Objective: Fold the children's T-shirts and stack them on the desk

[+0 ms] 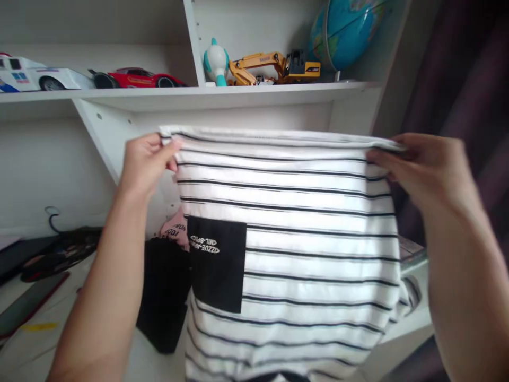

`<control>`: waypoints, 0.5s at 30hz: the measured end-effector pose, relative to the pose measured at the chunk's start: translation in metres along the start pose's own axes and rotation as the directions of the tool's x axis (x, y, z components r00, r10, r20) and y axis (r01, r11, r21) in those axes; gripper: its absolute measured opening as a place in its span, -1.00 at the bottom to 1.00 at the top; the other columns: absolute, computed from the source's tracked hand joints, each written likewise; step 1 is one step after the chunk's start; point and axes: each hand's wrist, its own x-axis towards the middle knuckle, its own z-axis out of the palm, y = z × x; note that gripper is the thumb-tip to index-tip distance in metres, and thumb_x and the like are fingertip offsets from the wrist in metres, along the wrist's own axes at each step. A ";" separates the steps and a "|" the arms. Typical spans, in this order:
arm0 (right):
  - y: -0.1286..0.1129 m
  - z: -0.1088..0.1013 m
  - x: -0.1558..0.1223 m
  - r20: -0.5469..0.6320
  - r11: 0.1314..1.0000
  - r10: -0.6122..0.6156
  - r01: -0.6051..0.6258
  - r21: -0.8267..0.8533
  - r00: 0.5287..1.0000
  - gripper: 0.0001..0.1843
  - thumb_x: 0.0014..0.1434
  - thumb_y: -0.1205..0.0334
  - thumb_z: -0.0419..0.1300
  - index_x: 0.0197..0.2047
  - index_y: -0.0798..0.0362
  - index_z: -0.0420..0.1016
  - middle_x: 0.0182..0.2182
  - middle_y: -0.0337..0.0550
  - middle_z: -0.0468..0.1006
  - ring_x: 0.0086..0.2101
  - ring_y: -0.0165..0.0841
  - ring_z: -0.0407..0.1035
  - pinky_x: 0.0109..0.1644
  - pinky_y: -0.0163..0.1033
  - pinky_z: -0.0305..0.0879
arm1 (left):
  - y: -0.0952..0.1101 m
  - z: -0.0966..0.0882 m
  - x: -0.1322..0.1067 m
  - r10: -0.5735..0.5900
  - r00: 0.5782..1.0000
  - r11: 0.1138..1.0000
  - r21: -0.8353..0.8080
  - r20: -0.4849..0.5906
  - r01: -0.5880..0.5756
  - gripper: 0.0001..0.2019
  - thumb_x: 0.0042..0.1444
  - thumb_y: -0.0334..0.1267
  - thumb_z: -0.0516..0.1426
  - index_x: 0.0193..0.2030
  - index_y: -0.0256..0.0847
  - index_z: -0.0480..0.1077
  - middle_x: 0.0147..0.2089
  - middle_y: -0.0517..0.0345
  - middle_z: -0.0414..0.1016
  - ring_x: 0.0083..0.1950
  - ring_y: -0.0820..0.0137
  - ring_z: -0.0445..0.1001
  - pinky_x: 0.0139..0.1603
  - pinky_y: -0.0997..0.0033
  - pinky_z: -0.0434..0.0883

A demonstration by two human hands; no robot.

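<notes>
Background: a white laminate shelving unit [254, 91] filled the far side, with a dark plum curtain [469, 90] hanging at far right. Along its shelf stood a white-and-blue toy race car [40, 75], a glossy red toy sports car [139, 78], a teal-and-white plastic figure [217, 62], a yellow toy excavator [274, 69] and a blue desk globe [344, 32]. Below, behind the garment, lay a black cloth item [163, 297] with a pink printed cloth [175, 231] at its far end.

You held a white T-shirt with thin black stripes [286, 223] upright in front of you, centred between your hands and spread flat. Its gripped edge ran left to right across the view, and the body hung down toward the near edge of the frame. That edge was probably the hem, as the lettering on the black chest pocket [217, 262] read upside down.

Your left hand [147, 164] pinched the left end of that edge; your right hand [427, 170] pinched the right end. The hands were well apart, both clamped on the cloth. The right hand looked nearer the camera. The left forearm slanted inward from near left; the right rose almost straight.
</notes>
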 end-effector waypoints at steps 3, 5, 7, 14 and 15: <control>0.016 0.051 0.023 0.265 0.999 0.038 -0.031 -0.029 0.963 -0.73 0.01 0.21 0.24 -0.30 0.27 0.49 -0.68 -0.32 0.34 -0.62 -0.58 0.19 -0.51 -0.41 0.05 | -0.043 0.010 -0.004 -0.269 0.958 0.963 0.052 0.096 0.265 -0.87 0.00 -0.34 0.20 -0.47 -0.27 0.31 -0.66 0.38 0.28 -0.67 0.61 0.27 -0.62 0.59 0.26; 0.019 0.075 0.034 0.306 0.998 0.052 -0.061 0.020 0.951 -0.69 0.06 0.21 0.19 -0.24 0.32 0.46 -0.62 -0.27 0.41 -0.58 -0.57 0.30 -0.45 -0.44 0.13 | -0.056 0.014 -0.003 -0.296 0.954 0.955 0.008 0.047 0.296 -0.88 0.03 -0.36 0.17 -0.43 -0.26 0.27 -0.60 0.37 0.33 -0.58 0.56 0.40 -0.57 0.60 0.32; 0.014 0.085 0.040 0.206 0.993 0.027 -0.049 0.103 0.978 -0.67 0.09 0.20 0.16 -0.19 0.34 0.42 -0.52 -0.18 0.46 -0.53 -0.55 0.38 -0.43 -0.46 0.17 | -0.053 0.015 -0.001 -0.212 0.977 0.976 -0.062 -0.027 0.210 -0.90 0.06 -0.35 0.14 -0.37 -0.25 0.24 -0.52 0.36 0.37 -0.49 0.54 0.47 -0.50 0.59 0.38; 0.015 0.047 -0.003 -0.010 0.957 -0.089 0.088 0.276 0.996 -0.78 0.07 0.17 0.18 -0.24 0.12 0.41 -0.44 -0.20 0.47 -0.47 -0.42 0.43 -0.42 -0.35 0.34 | -0.009 -0.025 -0.045 -0.008 0.997 0.999 -0.043 0.081 0.012 -0.82 0.05 -0.21 0.17 -0.30 -0.26 0.29 -0.43 0.28 0.43 -0.38 0.48 0.50 -0.27 0.46 0.45; 0.024 0.039 -0.019 0.041 0.966 -0.090 0.077 0.248 0.995 -0.78 0.06 0.14 0.18 -0.25 0.09 0.42 -0.43 -0.20 0.48 -0.45 -0.39 0.43 -0.39 -0.31 0.36 | -0.009 -0.033 -0.063 -0.049 0.983 0.999 0.019 0.179 0.047 -0.83 0.06 -0.21 0.16 -0.29 -0.26 0.31 -0.42 0.26 0.45 -0.37 0.48 0.49 -0.24 0.47 0.44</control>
